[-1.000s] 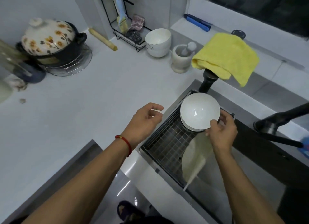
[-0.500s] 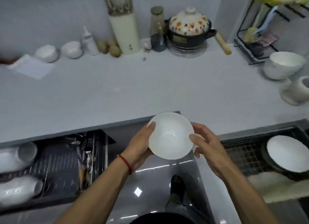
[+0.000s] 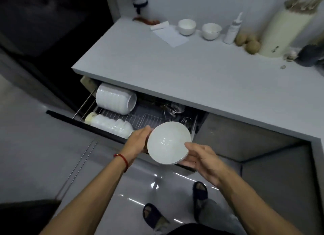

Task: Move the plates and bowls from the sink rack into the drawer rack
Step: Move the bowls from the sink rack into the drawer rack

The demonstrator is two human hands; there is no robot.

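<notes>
Bowl under transfer: a round white ceramic bowl [image 3: 168, 143] is held in the air over the front right part of the pulled-out drawer rack [image 3: 140, 116], tilted so that its glossy inside faces the camera. Both hands are on it. The left hand [image 3: 138, 141], with a red cord bracelet [image 3: 121, 158] at the wrist, grips the bowl's left edge; its fingers pass behind the bowl and how they lie there cannot be told. The right hand [image 3: 199, 157] holds the lower right edge, thumb laid on the rim and fingers curled under the bowl's outside.

Drawer rack: a dark drawer with a metal wire grid, open beneath the pale grey countertop [image 3: 184, 73]. At its left end lie two rows of stacked white bowls on their sides: the rear stack of white bowls [image 3: 115, 99] and, nearer the drawer front, the front stack of white bowls [image 3: 108, 124]. The wire grid between these stacks and the held bowl is bare. Metal utensils [image 3: 171, 110] lie at the right rear of the drawer; detail is too dark to resolve.

Countertop: two small white bowls [image 3: 186, 26] stand side by side near the wall, a sheet of white paper [image 3: 169, 34] to their left, a white squeeze bottle [image 3: 232, 31] to their right, then several brown potatoes [image 3: 248, 42] and a tall cream cylindrical container [image 3: 284, 31].

Floor: glossy grey; the person's feet in dark sandals [image 3: 153, 215] stand below the drawer.
</notes>
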